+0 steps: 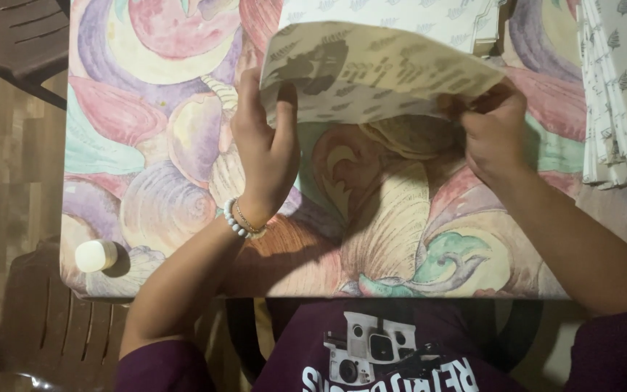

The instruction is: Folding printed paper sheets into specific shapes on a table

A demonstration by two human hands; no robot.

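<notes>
A tan paper sheet [379, 72] with a faint printed leaf pattern is lifted off the table, its near edge bent up toward me. My left hand [266, 145], with a bead bracelet on the wrist, grips the sheet's left edge between thumb and fingers. My right hand [495, 134] pinches its right edge, and part of the sheet curls under between the hands. Both hands hover over a table [183, 145] covered in a colourful shell-patterned cloth.
A stack of white patterned paper [622, 87] lies at the table's right edge, and more sheets [400, 14] lie at the far side. A small white round object [96, 255] sits at the near left corner. Brown plastic chairs [30, 334] stand left of the table.
</notes>
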